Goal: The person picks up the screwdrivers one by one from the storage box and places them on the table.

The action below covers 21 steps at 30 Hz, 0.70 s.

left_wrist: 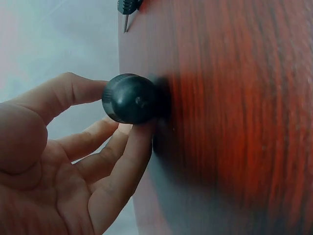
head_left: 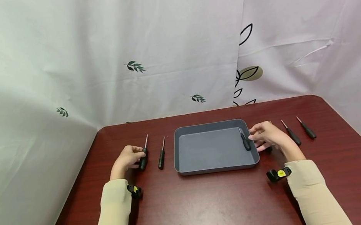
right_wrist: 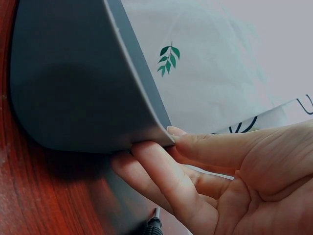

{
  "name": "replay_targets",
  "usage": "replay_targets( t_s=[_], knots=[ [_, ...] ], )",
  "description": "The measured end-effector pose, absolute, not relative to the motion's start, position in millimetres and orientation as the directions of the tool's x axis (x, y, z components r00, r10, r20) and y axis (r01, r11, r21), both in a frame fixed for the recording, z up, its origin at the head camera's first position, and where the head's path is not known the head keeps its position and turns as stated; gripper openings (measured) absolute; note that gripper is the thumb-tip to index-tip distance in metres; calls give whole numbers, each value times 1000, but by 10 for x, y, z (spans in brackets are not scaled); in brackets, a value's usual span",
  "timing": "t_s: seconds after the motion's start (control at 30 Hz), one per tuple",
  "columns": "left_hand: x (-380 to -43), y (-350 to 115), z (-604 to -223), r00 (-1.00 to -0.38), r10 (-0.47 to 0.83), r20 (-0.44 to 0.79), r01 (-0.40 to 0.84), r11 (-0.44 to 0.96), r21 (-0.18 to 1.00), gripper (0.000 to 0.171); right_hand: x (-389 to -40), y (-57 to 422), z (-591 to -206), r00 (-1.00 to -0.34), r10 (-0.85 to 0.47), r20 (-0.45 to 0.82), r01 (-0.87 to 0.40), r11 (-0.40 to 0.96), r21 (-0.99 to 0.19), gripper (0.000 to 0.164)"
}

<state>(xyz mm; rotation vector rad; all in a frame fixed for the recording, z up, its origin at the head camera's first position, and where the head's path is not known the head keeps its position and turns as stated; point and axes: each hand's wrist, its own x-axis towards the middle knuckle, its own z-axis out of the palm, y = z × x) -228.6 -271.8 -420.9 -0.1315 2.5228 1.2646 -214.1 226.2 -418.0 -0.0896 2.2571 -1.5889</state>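
My left hand (head_left: 127, 160) pinches the thick black handle of a screwdriver (head_left: 143, 162) between thumb and fingers, its metal shaft pointing to the far edge. In the left wrist view, the rounded handle end (left_wrist: 131, 100) faces the camera, close over the table. My right hand (head_left: 269, 136) grips the right wall of a grey rectangular tray (head_left: 204, 151). The thumb bends over the rim while the fingers lie against the outer side, as the right wrist view shows. Inside the tray, near that wall, lies a small black-handled screwdriver (head_left: 246, 144).
Another screwdriver (head_left: 161, 159) lies between my left hand and the tray. Right of my right hand are two more, one nearer (head_left: 293, 137) and one farther out (head_left: 307, 131). A further dark handle (head_left: 269, 149) is partly hidden beneath that hand. White cloth (head_left: 168, 79) hangs behind the table.
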Motion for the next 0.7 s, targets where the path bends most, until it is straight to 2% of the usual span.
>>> replay_targets(
  t_s=[0.7],
  knots=[
    [-2243,-2717,-4191,-955,24,-295,-209,650,731,37,-2133,2278,-4184,-929,-270,-252,150,347,-926,46]
  ],
)
